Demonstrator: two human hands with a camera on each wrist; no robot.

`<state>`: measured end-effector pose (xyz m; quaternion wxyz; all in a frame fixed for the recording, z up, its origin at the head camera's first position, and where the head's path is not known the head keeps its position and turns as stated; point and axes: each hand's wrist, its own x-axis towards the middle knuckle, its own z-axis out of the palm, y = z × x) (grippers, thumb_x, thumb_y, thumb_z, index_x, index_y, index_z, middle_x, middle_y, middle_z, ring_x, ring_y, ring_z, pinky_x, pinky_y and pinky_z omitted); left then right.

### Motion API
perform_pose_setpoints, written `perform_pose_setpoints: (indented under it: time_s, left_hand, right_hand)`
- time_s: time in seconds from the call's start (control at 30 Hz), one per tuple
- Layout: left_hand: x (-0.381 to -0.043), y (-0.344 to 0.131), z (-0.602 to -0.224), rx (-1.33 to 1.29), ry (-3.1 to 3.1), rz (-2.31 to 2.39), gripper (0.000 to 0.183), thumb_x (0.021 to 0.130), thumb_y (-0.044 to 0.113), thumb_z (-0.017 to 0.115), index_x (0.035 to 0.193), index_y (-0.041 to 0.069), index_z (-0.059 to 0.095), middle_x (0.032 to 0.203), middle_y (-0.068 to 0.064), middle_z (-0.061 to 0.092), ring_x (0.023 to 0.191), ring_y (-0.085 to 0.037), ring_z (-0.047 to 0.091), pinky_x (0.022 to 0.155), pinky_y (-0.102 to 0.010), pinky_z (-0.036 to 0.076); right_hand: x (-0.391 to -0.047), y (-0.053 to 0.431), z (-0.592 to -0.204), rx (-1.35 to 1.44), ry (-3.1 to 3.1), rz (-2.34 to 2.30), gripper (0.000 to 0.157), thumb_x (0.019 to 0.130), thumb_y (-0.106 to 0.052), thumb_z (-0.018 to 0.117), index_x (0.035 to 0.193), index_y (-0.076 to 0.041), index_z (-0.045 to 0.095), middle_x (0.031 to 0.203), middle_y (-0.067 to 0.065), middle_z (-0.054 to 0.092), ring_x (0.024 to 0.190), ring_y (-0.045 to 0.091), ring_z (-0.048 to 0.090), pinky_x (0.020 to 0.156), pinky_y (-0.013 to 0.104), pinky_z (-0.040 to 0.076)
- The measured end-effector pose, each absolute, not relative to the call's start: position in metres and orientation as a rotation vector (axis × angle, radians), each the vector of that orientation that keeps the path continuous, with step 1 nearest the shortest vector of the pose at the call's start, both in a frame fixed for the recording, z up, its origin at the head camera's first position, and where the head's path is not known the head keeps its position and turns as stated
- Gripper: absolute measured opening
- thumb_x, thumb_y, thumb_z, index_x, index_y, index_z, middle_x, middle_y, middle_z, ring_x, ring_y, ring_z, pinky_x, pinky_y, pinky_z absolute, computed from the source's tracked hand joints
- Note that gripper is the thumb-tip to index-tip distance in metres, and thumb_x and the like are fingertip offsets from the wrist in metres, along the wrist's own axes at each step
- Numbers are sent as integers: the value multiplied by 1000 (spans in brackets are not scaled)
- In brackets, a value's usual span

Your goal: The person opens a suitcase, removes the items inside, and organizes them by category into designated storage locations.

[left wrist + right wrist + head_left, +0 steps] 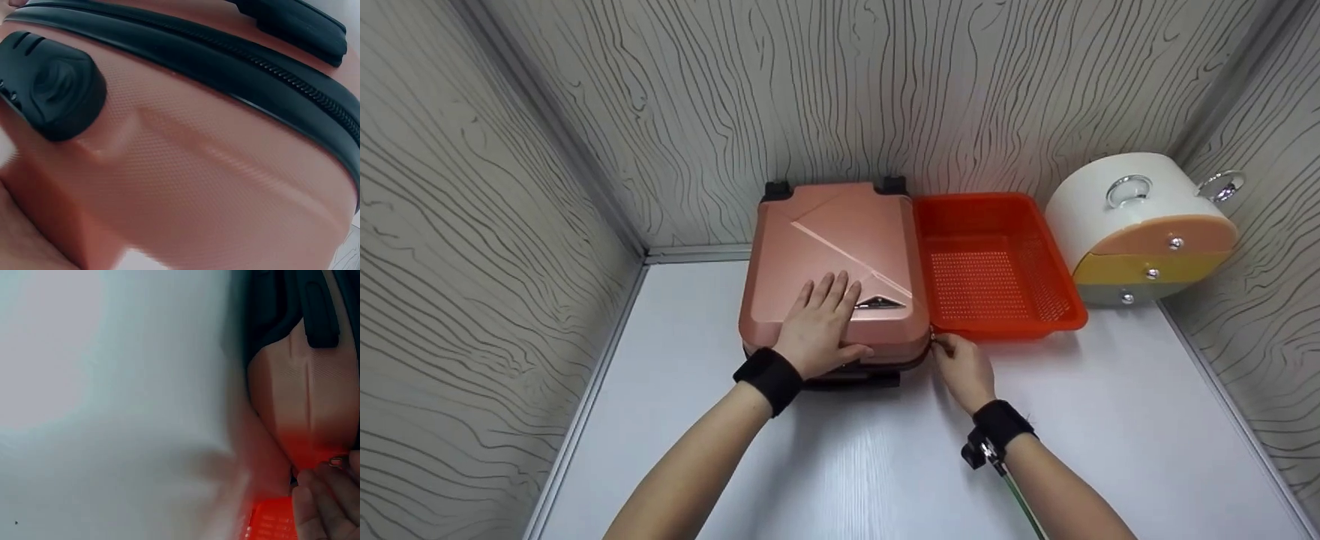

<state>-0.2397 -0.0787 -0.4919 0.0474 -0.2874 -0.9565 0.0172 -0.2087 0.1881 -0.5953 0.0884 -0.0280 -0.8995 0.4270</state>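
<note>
A rose-pink hard-shell suitcase (832, 247) lies flat on the white table. My left hand (819, 330) rests on its lid with the fingers spread straight, near a small dark triangular badge (880, 303). At the suitcase's near right corner, my right hand (966, 375) pinches a small metal zipper pull (336, 462). In the left wrist view, a black zipper (292, 81) runs along the suitcase's side, with a black handle (301, 25) and a black foot (62, 84) close by.
A red perforated plastic basket (1012, 328) stands right against the suitcase's right side. Further right is a white rounded cabinet (1080, 187) with coloured drawers. Wood-grain panels (697, 112) enclose the table (675, 375) at the back and sides.
</note>
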Motion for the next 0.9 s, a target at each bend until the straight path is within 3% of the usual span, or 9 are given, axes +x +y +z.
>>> perform_pose_setpoints:
  time_s: [0.17, 0.4, 0.57, 0.9]
  left_hand:
    - [-240, -79, -493, -878, -2908, 48, 106, 89, 78, 54, 164, 11, 21, 168, -15, 19, 155, -31, 15, 123, -53, 13]
    - [-242, -80, -490, -875, -2906, 29, 106, 89, 77, 55, 164, 10, 21, 168, -16, 19, 155, -31, 15, 124, -50, 13]
    - [-242, -79, -490, -886, -2900, 6, 105, 90, 75, 57, 164, 9, 22, 168, -17, 20, 155, -31, 16, 124, -49, 14]
    - [-239, -79, -491, -881, -2906, 11, 105, 90, 75, 56, 164, 8, 22, 167, -18, 20, 155, -31, 16, 124, -45, 13]
  right_hand:
    - [-206, 189, -597, -61, -2666, 1208, 15, 97, -13, 67, 109, -6, 74, 97, 7, 74, 80, 22, 66, 70, 39, 52]
    - [-206, 198, -594, 183, -2610, 948, 10, 93, -5, 72, 102, -4, 76, 97, 11, 75, 85, 29, 71, 74, 46, 57]
    - [-202, 203, -593, 352, -2569, 717, 5, 91, -6, 77, 96, -6, 77, 87, 9, 75, 77, 29, 72, 64, 45, 57]
    - [-185, 206, -587, 620, -2518, 452, 10, 87, -7, 81, 92, -9, 73, 76, 5, 70, 67, 25, 69, 55, 39, 54]
